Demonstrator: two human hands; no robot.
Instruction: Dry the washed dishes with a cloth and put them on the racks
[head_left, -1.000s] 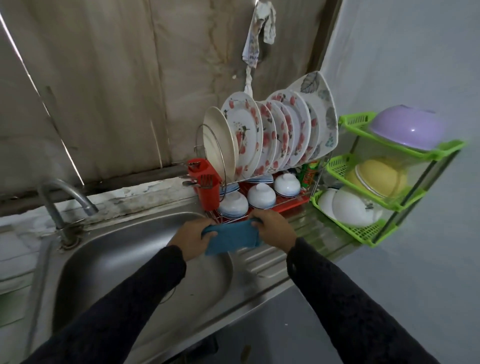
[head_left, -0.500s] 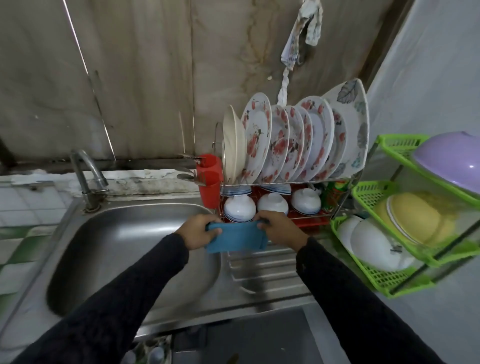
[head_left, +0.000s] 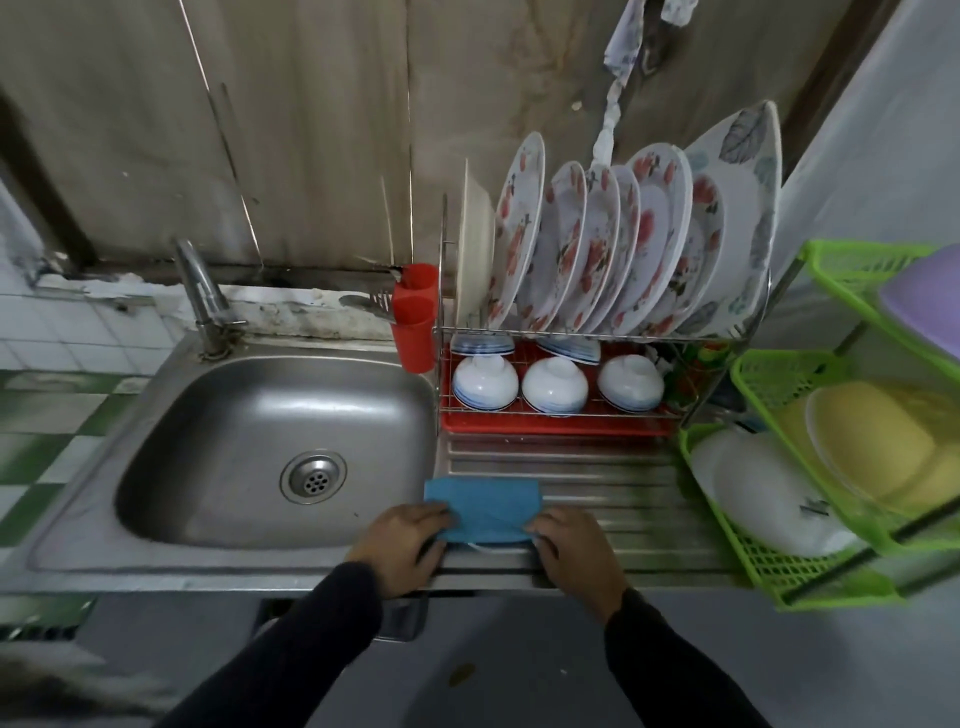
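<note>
a: where's the cloth right now?

b: the blue cloth (head_left: 480, 506) lies folded flat on the ribbed surface (head_left: 613, 478) just right of the sink (head_left: 249, 415), near its front edge. the left hand (head_left: 402, 545) has curled fingers pinching the cloth's left edge, and the right hand (head_left: 574, 551) pinches the lower right corner. neither hand has hold of anything else.

a: and the dishes?

b: the plates (head_left: 597, 249) stand on edge in the top tier of the metal rack (head_left: 561, 413). the bowls (head_left: 553, 387) sit upside down on the tier below. bigger bowls fill the green rack (head_left: 769, 566) at the far right. i see no dish in the sink or on the surface, so i'd judge the drying is nearly or fully done. the step in hand looks like folding the cloth or laying it down.

a: how to do that well?

b: pinch both edges evenly so the fold comes out square. press it flat along the ribs and don't let it hang over the front lip, where it could slide off. if it's damp, spreading it wider would help it dry. whether any racked dish is wet, i can't tell from here.
</note>
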